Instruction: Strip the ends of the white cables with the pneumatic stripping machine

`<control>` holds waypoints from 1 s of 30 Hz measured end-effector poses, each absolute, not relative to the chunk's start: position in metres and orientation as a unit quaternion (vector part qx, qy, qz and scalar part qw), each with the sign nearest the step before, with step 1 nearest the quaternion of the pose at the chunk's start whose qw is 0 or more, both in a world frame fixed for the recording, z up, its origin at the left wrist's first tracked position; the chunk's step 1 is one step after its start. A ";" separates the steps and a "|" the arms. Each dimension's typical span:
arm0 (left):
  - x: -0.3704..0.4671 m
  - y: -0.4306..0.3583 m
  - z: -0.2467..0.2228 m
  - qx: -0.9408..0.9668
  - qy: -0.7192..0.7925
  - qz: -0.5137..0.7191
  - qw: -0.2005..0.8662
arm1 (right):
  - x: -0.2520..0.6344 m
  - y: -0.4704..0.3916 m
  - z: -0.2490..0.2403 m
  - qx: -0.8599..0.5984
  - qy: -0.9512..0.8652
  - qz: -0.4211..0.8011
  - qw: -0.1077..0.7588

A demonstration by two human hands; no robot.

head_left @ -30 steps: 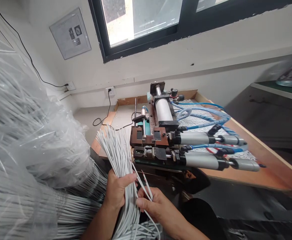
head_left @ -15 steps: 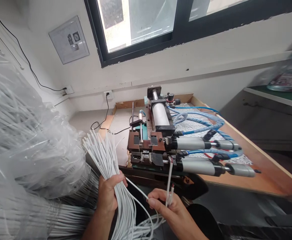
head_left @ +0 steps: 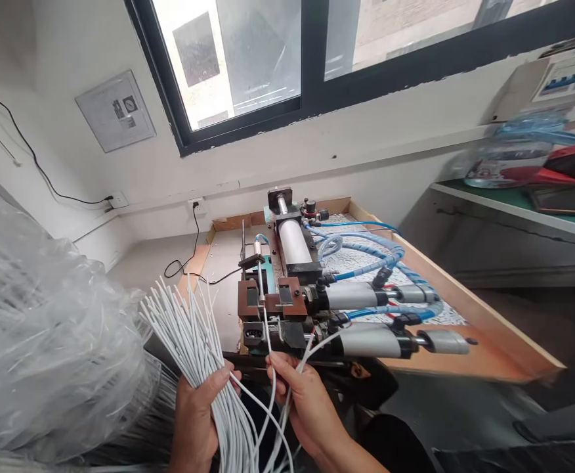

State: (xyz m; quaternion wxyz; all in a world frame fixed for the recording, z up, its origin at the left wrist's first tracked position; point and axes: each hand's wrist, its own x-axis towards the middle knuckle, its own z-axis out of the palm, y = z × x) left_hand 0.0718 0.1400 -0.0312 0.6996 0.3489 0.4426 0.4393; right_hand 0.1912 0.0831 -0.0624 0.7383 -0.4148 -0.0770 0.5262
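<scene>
My left hand (head_left: 201,407) is wrapped round a thick bundle of white cables (head_left: 184,335), whose ends fan out above it. My right hand (head_left: 304,394) pinches one white cable (head_left: 268,328), its upper end pointing up between the jaws of the pneumatic machine (head_left: 270,299). A few more cables (head_left: 317,345) pass through the same hand and stick out above it to the right. Both hands are in front of the machine, my left hand lower left of it and my right hand just below its jaws.
Plastic-wrapped cable bundles (head_left: 61,328) fill the left side. The machine stands in a shallow wooden tray (head_left: 504,328) with blue air hoses (head_left: 376,246). A green shelf (head_left: 489,200) at the right bears a plastic bottle (head_left: 511,157).
My right hand has raised a single cable into the machine's jaws. The cables behind it lean further right. The camera view has shifted, bringing more of the right shelf into sight.
</scene>
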 end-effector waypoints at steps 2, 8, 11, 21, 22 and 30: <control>0.072 0.140 -0.031 0.362 0.436 0.440 0.696 | 0.192 0.084 -0.063 -0.406 -0.074 0.529 0.741; 0.073 0.137 -0.034 0.377 0.422 0.462 0.683 | 0.190 0.080 -0.064 -0.416 -0.110 0.529 0.732; 0.073 0.132 -0.036 0.391 0.405 0.467 0.682 | 0.189 0.071 -0.062 -0.435 -0.162 0.531 0.709; 0.071 0.103 -0.042 0.513 0.335 0.395 0.684 | 0.191 0.058 -0.034 -0.492 -0.287 0.480 0.667; 0.070 0.101 -0.044 0.521 0.330 0.391 0.684 | 0.191 0.057 -0.034 -0.495 -0.297 0.472 0.666; 0.061 0.089 -0.049 0.532 0.326 0.335 0.706 | 0.177 0.034 -0.043 -0.556 -0.366 0.272 0.695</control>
